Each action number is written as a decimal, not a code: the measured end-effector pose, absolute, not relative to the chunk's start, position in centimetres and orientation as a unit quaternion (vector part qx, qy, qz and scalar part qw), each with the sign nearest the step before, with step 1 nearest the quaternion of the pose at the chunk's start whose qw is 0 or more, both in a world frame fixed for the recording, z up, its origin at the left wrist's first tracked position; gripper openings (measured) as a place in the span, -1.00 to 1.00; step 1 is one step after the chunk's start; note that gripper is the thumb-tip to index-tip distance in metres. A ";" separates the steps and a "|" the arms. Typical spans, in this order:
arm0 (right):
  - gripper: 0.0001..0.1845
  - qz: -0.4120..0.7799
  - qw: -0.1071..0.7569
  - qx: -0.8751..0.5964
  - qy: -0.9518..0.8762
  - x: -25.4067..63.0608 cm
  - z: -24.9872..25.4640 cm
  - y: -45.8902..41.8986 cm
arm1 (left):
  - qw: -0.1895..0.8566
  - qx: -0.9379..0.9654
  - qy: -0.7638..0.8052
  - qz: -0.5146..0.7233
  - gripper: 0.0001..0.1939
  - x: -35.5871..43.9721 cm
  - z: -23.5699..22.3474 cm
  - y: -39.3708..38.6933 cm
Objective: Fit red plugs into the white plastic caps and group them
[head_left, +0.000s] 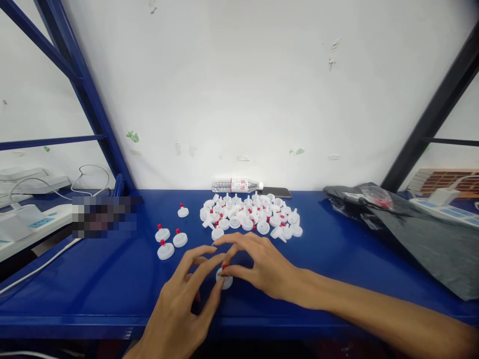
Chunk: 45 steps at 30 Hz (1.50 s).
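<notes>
My left hand (pixel 183 304) and my right hand (pixel 262 264) meet over a small white plastic cap with a red tip (pixel 225 278) near the front of the blue shelf (pixel 112 284). Fingers of both hands pinch this cap between them. Behind them lies a pile of several white caps (pixel 250 217), some with red tips. To the left, three finished-looking caps with red tips (pixel 169 241) stand together, and one more cap (pixel 183 211) stands apart further back.
A clear water bottle (pixel 236 185) lies against the white wall beside a dark phone (pixel 276 192). A black plastic bag (pixel 419 229) covers the right side. White power strips and cables (pixel 33 219) sit at the left. Blue frame posts (pixel 86 94) rise at the left.
</notes>
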State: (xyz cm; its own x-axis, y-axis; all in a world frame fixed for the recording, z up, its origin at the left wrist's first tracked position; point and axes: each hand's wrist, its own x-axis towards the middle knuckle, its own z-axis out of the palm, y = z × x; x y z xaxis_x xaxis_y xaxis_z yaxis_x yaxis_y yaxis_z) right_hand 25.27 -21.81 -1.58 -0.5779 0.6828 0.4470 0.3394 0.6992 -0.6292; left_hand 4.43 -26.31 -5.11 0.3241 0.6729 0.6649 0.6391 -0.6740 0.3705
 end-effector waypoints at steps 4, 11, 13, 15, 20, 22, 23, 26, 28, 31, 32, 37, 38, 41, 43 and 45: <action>-0.32 0.254 0.285 -0.292 -0.877 26.2 -1.1 -21.2 | -0.050 0.834 0.367 0.408 -0.69 4.3 -5.5 -26.1; -0.49 0.111 0.278 -0.271 -0.915 28.6 0.1 -19.4 | -0.156 0.790 0.457 0.377 -0.72 2.1 -5.4 -25.0; -0.59 0.064 0.283 -0.275 -0.916 28.8 0.1 -19.0 | -0.144 0.775 0.502 0.355 -0.72 0.9 -5.1 -24.3; -0.64 0.023 0.278 -0.278 -0.919 28.9 0.0 -18.9 | -0.111 0.756 0.544 0.348 -0.70 -0.4 -4.7 -23.3; -0.70 -0.025 0.263 -0.287 -0.921 28.5 -0.6 -18.9 | -0.043 0.713 0.636 0.291 -0.63 -3.6 -3.4 -20.7; -0.72 -0.042 0.254 -0.294 -0.920 28.3 -0.9 -19.0 | -0.032 0.703 0.654 0.278 -0.64 -4.4 -3.0 -20.1; -0.72 -0.056 0.252 -0.304 -0.917 28.3 -0.9 -19.0 | -0.028 0.698 0.660 0.276 -0.64 -4.6 -2.8 -19.9; -0.73 -0.110 0.247 -0.368 -0.890 28.4 -0.8 -18.9 | -0.025 0.688 0.669 0.279 -0.64 -4.6 -2.6 -20.0; -0.71 -0.147 0.232 -0.423 -0.864 28.7 -0.6 -18.7 | -0.026 0.688 0.667 0.285 -0.62 -4.3 -2.5 -20.1; -0.66 -0.185 0.179 -0.482 -0.838 29.2 -0.3 -18.3 | -0.026 0.691 0.662 0.288 -0.60 -4.1 -2.6 -20.2; -0.66 -0.187 0.156 -0.493 -0.835 29.3 -0.3 -18.2 | -0.025 0.692 0.662 0.287 -0.60 -4.1 -2.6 -20.2; -0.79 -0.161 0.092 -0.506 -0.842 29.4 -0.1 -18.2 | -0.040 0.695 0.658 0.288 -0.56 -4.0 -2.4 -20.3; -0.80 -0.160 0.094 -0.507 -0.842 29.3 0.1 -18.2 | -0.048 0.696 0.656 0.288 -0.56 -3.9 -2.4 -20.4; -0.80 -0.170 0.125 -0.512 -0.833 29.4 0.7 -18.5 | -0.062 0.696 0.656 0.284 -0.56 -3.7 -2.4 -20.7; -0.79 -0.180 0.154 -0.508 -0.828 29.5 1.0 -18.8 | -0.065 0.694 0.658 0.286 -0.55 -3.6 -2.5 -20.7; -0.77 -0.185 0.178 -0.497 -0.829 29.5 1.1 -19.0 | -0.067 0.692 0.659 0.288 -0.56 -3.6 -2.6 -20.7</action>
State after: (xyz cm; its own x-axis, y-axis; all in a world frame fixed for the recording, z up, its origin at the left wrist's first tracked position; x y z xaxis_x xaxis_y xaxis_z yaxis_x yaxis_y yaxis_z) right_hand 29.53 -18.95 1.10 -0.4439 0.7581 0.4778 0.8891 0.4388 0.1299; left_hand -3.63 -20.72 -2.57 -0.0337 0.8729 0.4867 0.9498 -0.1235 0.2873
